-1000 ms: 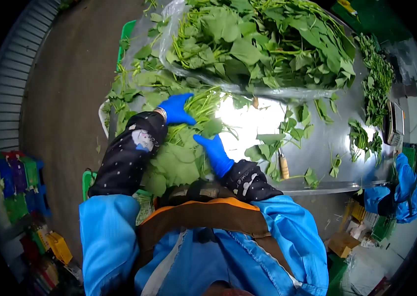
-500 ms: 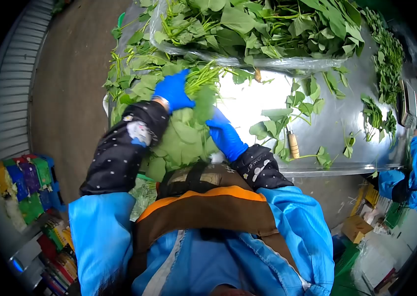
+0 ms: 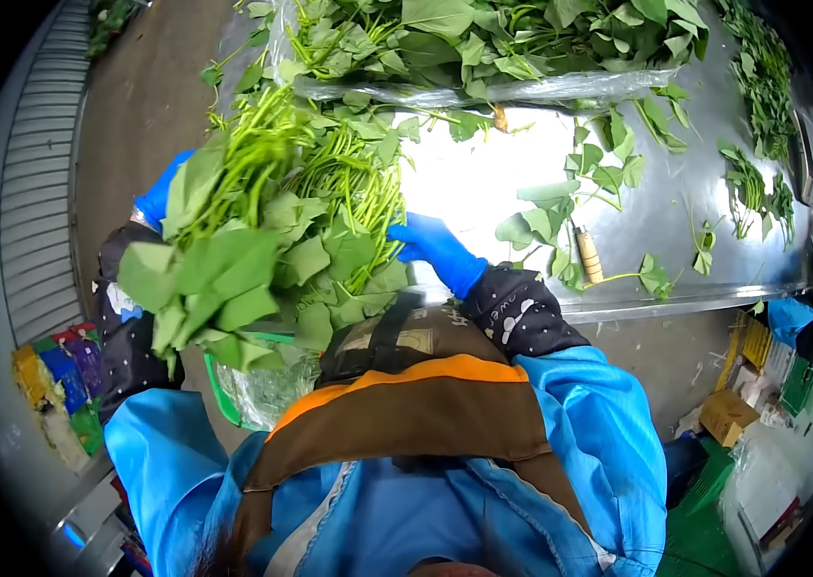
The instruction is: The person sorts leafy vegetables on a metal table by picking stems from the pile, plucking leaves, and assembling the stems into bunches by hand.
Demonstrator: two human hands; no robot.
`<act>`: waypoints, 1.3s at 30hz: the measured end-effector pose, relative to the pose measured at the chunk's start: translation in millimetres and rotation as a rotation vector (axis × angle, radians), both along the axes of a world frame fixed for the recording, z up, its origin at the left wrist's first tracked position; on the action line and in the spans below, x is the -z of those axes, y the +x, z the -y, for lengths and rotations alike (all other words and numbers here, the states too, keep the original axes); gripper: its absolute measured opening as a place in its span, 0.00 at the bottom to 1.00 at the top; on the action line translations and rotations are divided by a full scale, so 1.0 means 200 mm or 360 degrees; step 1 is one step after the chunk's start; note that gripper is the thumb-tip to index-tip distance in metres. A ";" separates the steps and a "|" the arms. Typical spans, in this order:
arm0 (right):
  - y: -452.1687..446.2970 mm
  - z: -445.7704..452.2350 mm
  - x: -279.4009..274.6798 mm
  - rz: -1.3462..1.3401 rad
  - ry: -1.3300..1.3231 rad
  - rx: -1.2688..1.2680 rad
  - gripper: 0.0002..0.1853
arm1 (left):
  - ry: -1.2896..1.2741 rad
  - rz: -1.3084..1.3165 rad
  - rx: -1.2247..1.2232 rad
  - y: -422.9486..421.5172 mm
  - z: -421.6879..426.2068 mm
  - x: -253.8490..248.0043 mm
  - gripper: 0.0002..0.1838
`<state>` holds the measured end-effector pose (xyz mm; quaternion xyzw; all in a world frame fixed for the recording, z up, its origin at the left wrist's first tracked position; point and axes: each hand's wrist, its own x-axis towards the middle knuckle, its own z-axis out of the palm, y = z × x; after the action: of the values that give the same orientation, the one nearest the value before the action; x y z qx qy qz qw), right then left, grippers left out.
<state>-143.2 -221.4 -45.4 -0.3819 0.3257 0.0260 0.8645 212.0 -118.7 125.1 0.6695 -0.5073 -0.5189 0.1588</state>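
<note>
My left hand (image 3: 164,192), in a blue glove, holds a lifted bunch of leafy greens (image 3: 224,231) at the left edge of the table; the leaves hide most of its fingers. They look like sweet potato leaves on long green stems. Beneath and beside that bunch, more greens (image 3: 358,183) lie on the table with their stems toward the right. My right hand (image 3: 440,255), also gloved in blue, touches the right edge of these stems with its fingertips. Its fingers reach out loosely and do not appear to wrap around anything.
A plastic-lined container heaped with greens (image 3: 522,48) stands at the back. A wooden-handled tool (image 3: 588,255) lies among loose sprigs on the metal table (image 3: 657,231). Below the table's edge is a green-rimmed basket (image 3: 224,389) with clear plastic inside. At far right, another person's blue sleeve (image 3: 791,317) shows.
My left hand has moved left, lifting a bunch of greens off the pile. My right hand stays near the stems at about the same place. The view has shifted slightly.
</note>
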 end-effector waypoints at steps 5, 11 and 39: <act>0.01 -0.03 0.00 0.0255 -0.0139 0.0112 0.17 | -0.0551 0.0998 -0.0627 -0.48 -0.06 0.66 0.32; -0.34 0.15 -0.04 -0.0083 -0.0532 0.0219 0.15 | -0.0219 0.1508 -0.0220 -0.81 0.07 0.58 0.45; -1.18 0.44 -0.08 -0.0928 -0.2281 0.0601 0.08 | 0.0168 0.1290 -0.0253 -0.70 -0.01 0.66 0.46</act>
<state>-380.0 -309.2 -28.5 -0.7610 0.5356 -0.2379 0.2780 72.9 -117.2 -7.0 0.8639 -0.4480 -0.2249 -0.0487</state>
